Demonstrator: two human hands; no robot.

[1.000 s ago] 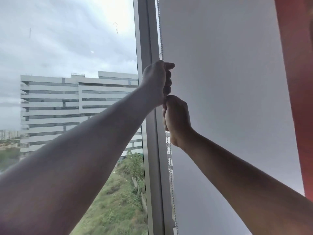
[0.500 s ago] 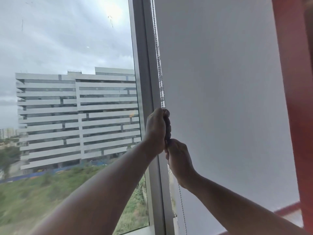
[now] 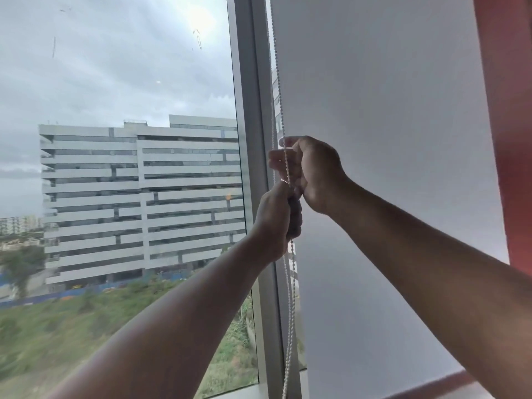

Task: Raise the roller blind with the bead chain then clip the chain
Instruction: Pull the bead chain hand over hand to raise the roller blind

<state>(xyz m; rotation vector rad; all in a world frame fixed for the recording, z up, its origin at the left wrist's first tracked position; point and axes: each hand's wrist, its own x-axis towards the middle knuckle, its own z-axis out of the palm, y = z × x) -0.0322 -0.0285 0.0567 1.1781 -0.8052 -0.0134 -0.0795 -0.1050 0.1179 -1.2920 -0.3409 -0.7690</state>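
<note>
A white roller blind (image 3: 388,139) covers the right pane, its bottom edge low at the right above a reddish sill. The white bead chain (image 3: 277,82) hangs along the blind's left edge beside the grey window post. My left hand (image 3: 276,223) is fisted around the chain, fingers closed. My right hand (image 3: 311,171) is just above it, fingers loosely curled around the chain without clearly closing. Below the hands both strands of the chain drop to the sill. No clip is visible.
A grey window post (image 3: 253,139) divides the bare left pane (image 3: 115,110) from the blind. Through the glass are a white multi-storey building and grass. A red wall or curtain (image 3: 509,110) runs down the right edge.
My right hand has moved from below my left hand to above it on the chain. My left hand has pulled downward. The view has tilted down slightly.
</note>
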